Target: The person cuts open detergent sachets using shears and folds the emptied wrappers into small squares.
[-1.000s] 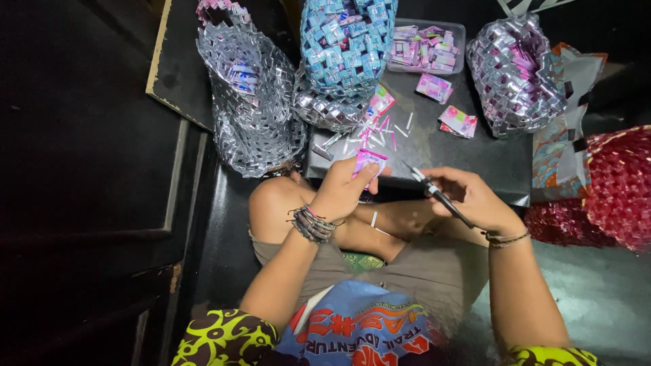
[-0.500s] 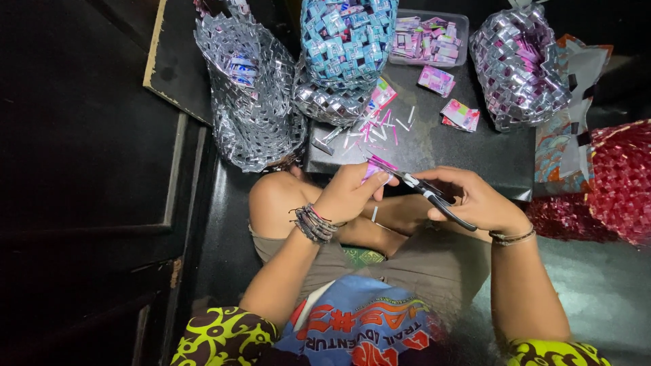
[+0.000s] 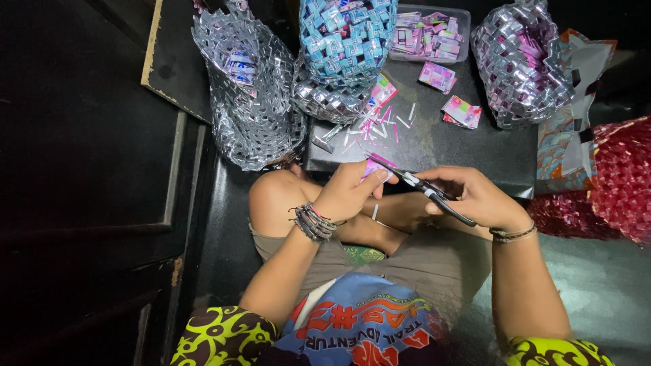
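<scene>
Wrapper strip (image 3: 375, 167): a small pink and purple piece, sitting between the two hands, just above the person's lap and at the near edge of the black board (image 3: 475, 152).
Strip axis: running up and to the left from the blades toward the board; its lower end is disappearing behind the left thumb.
Scissors (image 3: 424, 190): lying slantwise, the dark blades pointing up and to the left at the strip, the handles trailing down and to the right into the palm.
Blade state: the tips are meeting the strip; whether they are parted or closed is too small to tell.
Left hand (image 3: 349, 193): pinching the strip, fingers curled tight around it, a stack of dark bracelets (image 3: 312, 221) showing on the wrist.
Right hand (image 3: 478, 200): gripping the scissors by the handles, fingers wrapped round them, a thin band showing at the wrist.
Offcuts (image 3: 380, 125): thin pink and white slivers lying scattered on the board, beyond the hands.
Folded wrappers (image 3: 462, 112): two small pink bundles resting on the board, well apart from the hands.
Clear tray (image 3: 430, 34): holding more pink pieces at the far edge.
Woven baskets: a silver one (image 3: 247, 95) on the left, a blue one (image 3: 349, 34) in the middle, a silver and pink one (image 3: 519, 64) on the right.
</scene>
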